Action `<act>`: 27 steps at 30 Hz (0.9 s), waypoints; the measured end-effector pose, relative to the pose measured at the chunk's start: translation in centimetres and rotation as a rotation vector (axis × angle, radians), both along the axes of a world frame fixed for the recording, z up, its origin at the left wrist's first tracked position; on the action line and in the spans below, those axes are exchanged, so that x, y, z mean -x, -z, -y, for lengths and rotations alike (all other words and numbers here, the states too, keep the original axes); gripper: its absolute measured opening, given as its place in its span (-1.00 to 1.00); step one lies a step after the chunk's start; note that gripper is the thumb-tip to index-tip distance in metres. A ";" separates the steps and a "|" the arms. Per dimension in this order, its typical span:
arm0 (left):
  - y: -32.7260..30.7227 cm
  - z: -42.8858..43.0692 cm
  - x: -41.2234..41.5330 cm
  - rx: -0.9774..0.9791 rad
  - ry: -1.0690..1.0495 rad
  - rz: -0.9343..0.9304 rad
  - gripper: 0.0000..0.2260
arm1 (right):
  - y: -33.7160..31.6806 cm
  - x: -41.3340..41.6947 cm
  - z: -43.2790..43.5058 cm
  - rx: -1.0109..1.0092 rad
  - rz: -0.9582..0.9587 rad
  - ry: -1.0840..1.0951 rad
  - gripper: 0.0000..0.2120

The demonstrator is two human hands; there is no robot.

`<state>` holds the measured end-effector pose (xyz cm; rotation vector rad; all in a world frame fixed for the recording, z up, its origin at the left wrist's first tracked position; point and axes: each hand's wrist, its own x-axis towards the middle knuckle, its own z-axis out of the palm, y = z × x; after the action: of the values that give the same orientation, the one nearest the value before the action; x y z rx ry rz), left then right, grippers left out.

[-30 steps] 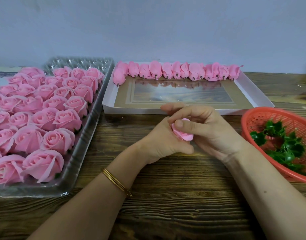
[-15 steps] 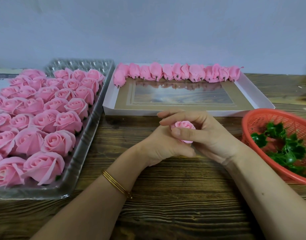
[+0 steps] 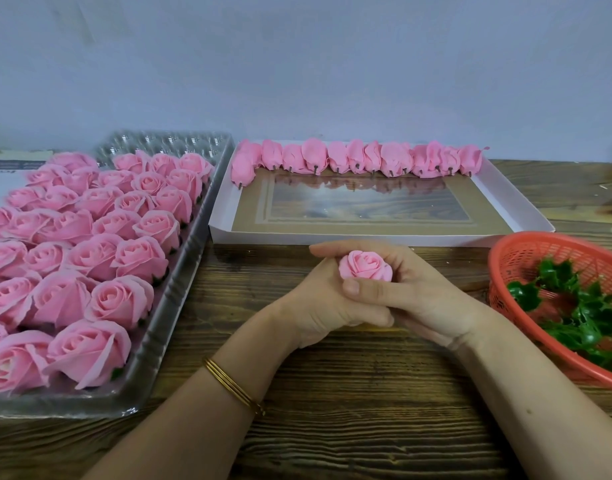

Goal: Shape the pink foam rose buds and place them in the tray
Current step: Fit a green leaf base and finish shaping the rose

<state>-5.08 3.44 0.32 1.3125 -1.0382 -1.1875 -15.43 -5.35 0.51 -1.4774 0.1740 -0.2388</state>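
Note:
A pink foam rose bud (image 3: 365, 266) faces up between both hands over the wooden table. My left hand (image 3: 318, 303) cups it from the left and below. My right hand (image 3: 418, 292) wraps it from the right, its thumb lying across the front under the bud and its index finger curled behind it. Behind them lies a white cardboard tray (image 3: 221, 216) with a row of closed pink buds (image 3: 356, 162) along its far edge. On the left a clear plastic tray (image 3: 166, 306) holds several open pink roses (image 3: 100, 244).
A red plastic basket (image 3: 505, 268) with green leaf calyxes (image 3: 574, 303) sits at the right, close to my right forearm. A grey wall runs behind the trays. Bare wooden tabletop (image 3: 349, 410) lies between my forearms.
The bud has turned upright in my hands, so its spiral top now shows above my right thumb. Both hands stayed in the same spot.

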 end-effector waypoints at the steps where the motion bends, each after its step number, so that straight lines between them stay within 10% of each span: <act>1: 0.1 0.1 0.0 0.003 0.003 0.002 -0.65 | 0.0 0.0 0.0 -0.009 0.001 0.000 -0.66; 5: 0.3 0.2 0.0 0.045 -0.012 0.010 -0.85 | -0.2 0.0 0.2 -0.186 0.030 -0.002 -0.46; 9: 0.7 0.3 -0.3 0.073 0.047 -0.014 -0.51 | -0.3 -0.2 0.5 -0.303 0.077 0.058 -0.26; 27: 1.0 0.5 -0.7 0.131 0.065 -0.078 -0.55 | -0.2 0.1 0.7 -0.437 0.108 0.038 -0.55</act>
<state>-4.39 2.91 -0.66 1.1298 -1.0897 -1.1894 -15.52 -6.09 0.72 -1.0255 0.1559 -0.2903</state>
